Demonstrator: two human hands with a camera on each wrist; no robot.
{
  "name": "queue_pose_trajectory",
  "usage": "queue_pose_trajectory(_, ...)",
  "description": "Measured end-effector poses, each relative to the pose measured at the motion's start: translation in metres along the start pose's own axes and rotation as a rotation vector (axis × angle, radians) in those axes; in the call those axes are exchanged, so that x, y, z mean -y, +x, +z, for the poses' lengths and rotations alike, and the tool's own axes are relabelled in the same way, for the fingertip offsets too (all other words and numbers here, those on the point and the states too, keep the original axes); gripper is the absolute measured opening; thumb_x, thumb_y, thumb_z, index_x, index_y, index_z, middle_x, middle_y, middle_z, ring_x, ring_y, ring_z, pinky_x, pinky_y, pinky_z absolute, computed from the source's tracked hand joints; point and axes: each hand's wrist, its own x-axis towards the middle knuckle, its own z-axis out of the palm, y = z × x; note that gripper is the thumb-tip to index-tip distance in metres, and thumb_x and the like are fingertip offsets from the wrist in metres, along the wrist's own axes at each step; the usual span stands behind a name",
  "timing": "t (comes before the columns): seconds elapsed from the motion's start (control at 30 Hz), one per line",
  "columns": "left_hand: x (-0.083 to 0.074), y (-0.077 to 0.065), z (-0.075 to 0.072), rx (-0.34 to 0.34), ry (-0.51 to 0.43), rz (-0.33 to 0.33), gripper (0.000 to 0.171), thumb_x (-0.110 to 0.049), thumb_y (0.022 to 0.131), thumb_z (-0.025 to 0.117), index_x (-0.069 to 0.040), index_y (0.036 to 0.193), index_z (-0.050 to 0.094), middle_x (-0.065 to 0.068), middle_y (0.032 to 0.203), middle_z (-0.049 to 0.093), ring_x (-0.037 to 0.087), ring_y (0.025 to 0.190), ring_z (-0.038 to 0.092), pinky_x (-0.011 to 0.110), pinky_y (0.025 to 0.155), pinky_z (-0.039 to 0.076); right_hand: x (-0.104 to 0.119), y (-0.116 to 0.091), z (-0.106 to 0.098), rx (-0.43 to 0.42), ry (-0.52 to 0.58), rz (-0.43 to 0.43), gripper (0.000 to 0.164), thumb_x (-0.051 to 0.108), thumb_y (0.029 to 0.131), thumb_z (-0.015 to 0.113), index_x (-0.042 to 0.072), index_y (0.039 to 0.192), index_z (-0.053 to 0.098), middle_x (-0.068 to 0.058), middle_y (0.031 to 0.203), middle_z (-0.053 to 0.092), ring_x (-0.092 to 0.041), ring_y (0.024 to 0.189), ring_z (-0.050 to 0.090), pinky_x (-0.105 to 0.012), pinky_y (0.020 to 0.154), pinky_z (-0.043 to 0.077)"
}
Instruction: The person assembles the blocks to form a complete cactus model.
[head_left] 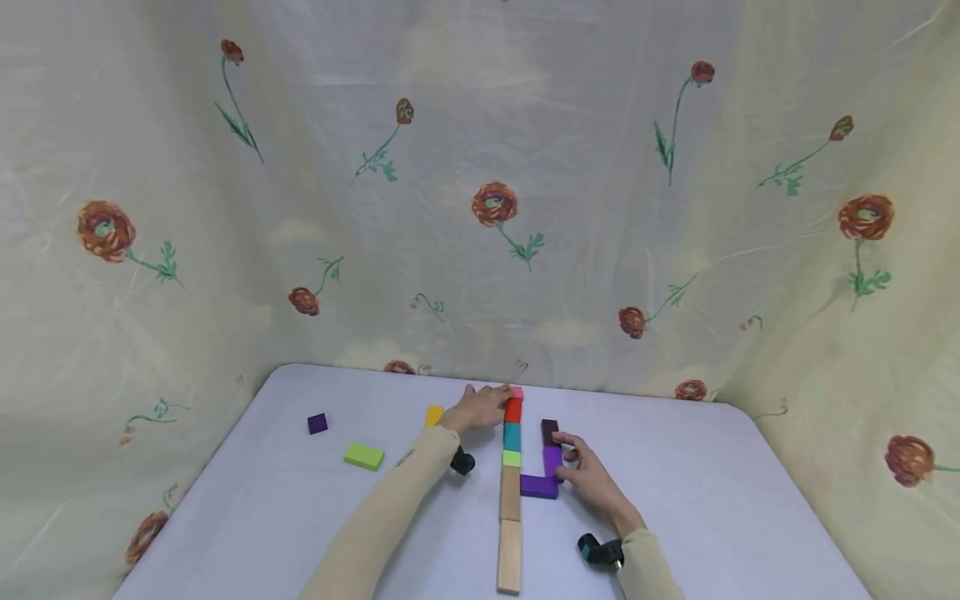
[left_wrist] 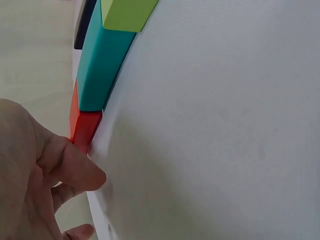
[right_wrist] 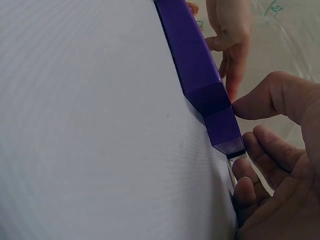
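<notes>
The small pink block [head_left: 517, 392], apparently of painted wood, was at the far end of a straight row on the tabletop [head_left: 712, 500]. The left hand [head_left: 480, 410] touched it with bent fingers, perhaps to steady this end; I could not tell whether they pinched it, because the hand hid the contact. Towards the person, the row continued with a red rectangular block [head_left: 513, 410], a teal rectangular block [head_left: 512, 437], a small lime-green block [head_left: 512, 458] and two long blocks of pale bare wood [head_left: 510, 492], placed end to end, probably so that their edges made one line.

At the row's right side, a purple rectangular block [head_left: 538, 487] lay crosswise; a second purple block [head_left: 552, 461] and a dark brown block [head_left: 550, 432] extended away from its outer end, parallel to the row. The right hand [head_left: 591, 482] rested against their outer side, its fingers loosely bent and clenched on nothing, which presumably kept them aligned.

Farther left lay a yellow block [head_left: 434, 415], a lime-green flat block [head_left: 364, 456] and a dark purple cube [head_left: 317, 423], apart from the row. No readable writing or brand appeared; a dark mark on the beige left sleeve [head_left: 375, 508] was too small to read.
</notes>
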Motion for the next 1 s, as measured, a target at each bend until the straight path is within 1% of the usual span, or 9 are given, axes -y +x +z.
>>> queue_pose_trajectory(0.07, 0.0, -0.0009, 0.0, -0.009, 0.017, 0.001, 0.053, -0.018, 0.096, 0.045, -0.022, 0.149, 0.039, -0.004, 0.157, 0.033, 0.022, 0.141, 0.035, 0.056, 0.118, 0.014, -0.0002, -0.0001, 0.0003, -0.003, -0.004, 0.003, 0.059, -0.001, 0.084, 0.064, 0.013, 0.139, 0.047, -0.015, 0.121, 0.049, -0.027, 0.109, 0.042, -0.026, 0.067, 0.04)
queue_pose_trajectory(0.17, -0.0006, -0.0004, 0.0012, -0.034, 0.038, 0.02, 0.054, -0.017, 0.094, 0.051, -0.022, 0.146, 0.043, -0.003, 0.154, 0.038, 0.021, 0.139, 0.037, 0.054, 0.117, 0.019, -0.0002, -0.0005, 0.0007, -0.003, -0.01, 0.008, 0.059, 0.0, 0.084, 0.063, 0.013, 0.139, 0.047, -0.015, 0.122, 0.049, -0.027, 0.11, 0.042, -0.027, 0.068, 0.04)
queue_pose_trajectory(0.27, -0.0018, 0.0002, 0.0025, -0.039, 0.053, 0.038, 0.053, -0.016, 0.092, 0.051, -0.023, 0.145, 0.045, -0.005, 0.153, 0.039, 0.02, 0.137, 0.039, 0.052, 0.116, 0.021, 0.0002, -0.0006, 0.0014, -0.006, -0.012, 0.008, 0.06, 0.0, 0.084, 0.063, 0.013, 0.139, 0.046, -0.015, 0.123, 0.049, -0.027, 0.11, 0.042, -0.026, 0.068, 0.04)
queue_pose_trajectory(0.43, -0.0041, 0.0002, 0.0018, -0.021, 0.055, 0.035, 0.054, -0.015, 0.093, 0.046, -0.025, 0.146, 0.044, -0.007, 0.154, 0.037, 0.02, 0.138, 0.037, 0.052, 0.116, 0.02, 0.001, -0.0005, 0.001, -0.005, -0.008, 0.002, 0.06, -0.001, 0.084, 0.063, 0.013, 0.139, 0.046, -0.015, 0.125, 0.049, -0.026, 0.111, 0.043, -0.026, 0.068, 0.041)
queue_pose_trajectory(0.6, -0.0055, -0.0002, 0.0003, -0.025, 0.058, 0.034, 0.055, -0.014, 0.092, 0.045, -0.025, 0.146, 0.043, -0.006, 0.154, 0.037, 0.02, 0.137, 0.038, 0.051, 0.115, 0.021, 0.0005, -0.0003, -0.0003, -0.005, -0.009, -0.006, 0.06, -0.001, 0.084, 0.063, 0.013, 0.139, 0.046, -0.014, 0.125, 0.05, -0.026, 0.111, 0.042, -0.026, 0.069, 0.04)
queue_pose_trajectory(0.83, -0.006, -0.0017, 0.0009, -0.027, 0.051, 0.022, 0.054, -0.014, 0.093, 0.047, -0.025, 0.146, 0.043, -0.006, 0.154, 0.037, 0.02, 0.138, 0.037, 0.052, 0.117, 0.018, 0.0002, -0.0006, -0.0007, -0.004, 0.012, -0.008, 0.061, -0.001, 0.083, 0.064, 0.013, 0.139, 0.047, -0.015, 0.121, 0.049, -0.026, 0.11, 0.042, -0.025, 0.067, 0.04)
queue_pose_trajectory(1.0, -0.0049, -0.001, 0.004, -0.024, 0.054, 0.02, 0.055, -0.016, 0.093, 0.05, -0.026, 0.147, 0.042, -0.006, 0.155, 0.036, 0.02, 0.137, 0.038, 0.053, 0.117, 0.02, -0.0013, 0.0001, -0.0001, -0.005, 0.01, -0.002, 0.06, -0.002, 0.084, 0.064, 0.011, 0.14, 0.046, -0.016, 0.121, 0.049, -0.027, 0.109, 0.042, -0.025, 0.066, 0.039)
